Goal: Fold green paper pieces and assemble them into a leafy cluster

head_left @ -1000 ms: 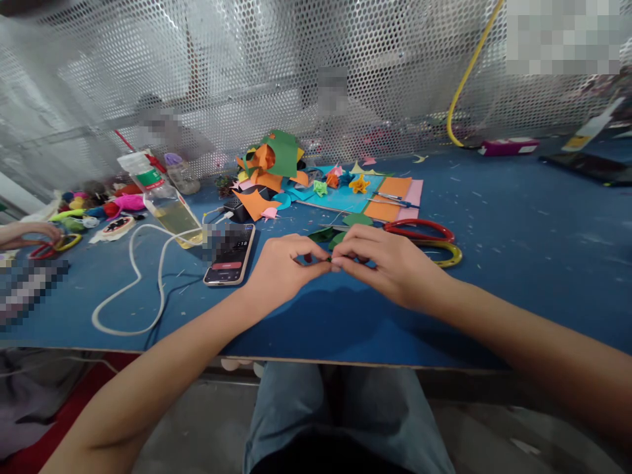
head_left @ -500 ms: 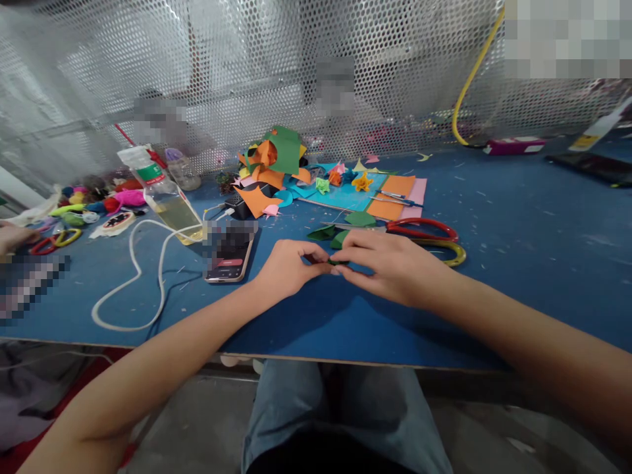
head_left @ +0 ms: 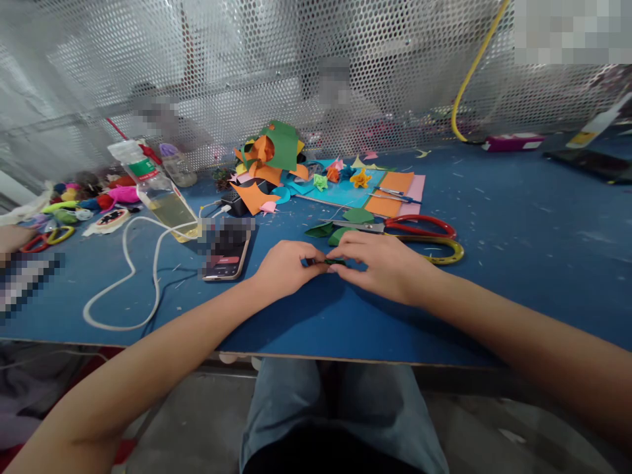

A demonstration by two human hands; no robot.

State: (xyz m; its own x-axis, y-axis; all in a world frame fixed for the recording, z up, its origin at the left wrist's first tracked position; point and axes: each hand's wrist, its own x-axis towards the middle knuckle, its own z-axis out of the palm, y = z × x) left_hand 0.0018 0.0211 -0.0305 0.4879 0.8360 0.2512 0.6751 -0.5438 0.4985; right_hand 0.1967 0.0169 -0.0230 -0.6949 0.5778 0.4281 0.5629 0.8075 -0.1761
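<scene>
A small piece of green paper [head_left: 336,261] is pinched between the fingertips of my left hand [head_left: 286,266] and my right hand [head_left: 382,263], just above the blue table. My fingers cover most of it, so its shape is hard to make out. Right behind my hands lie several cut green paper leaves [head_left: 359,216]. Scissors [head_left: 419,227] with one red and one yellow handle rest beside them, partly hidden by my right hand, blades pointing left.
Left of my hands are a phone [head_left: 230,253], a looped white cable [head_left: 158,263] and a leaning bottle [head_left: 165,204]. Paper scraps [head_left: 284,148], coloured sheets [head_left: 397,181] and small paper flowers [head_left: 361,178] lie at the back. Another person's hand [head_left: 14,240] shows at far left.
My fingertips have shifted slightly on the green paper, and a bit more of it shows between them. The whole view has moved a little; the other things stay put.
</scene>
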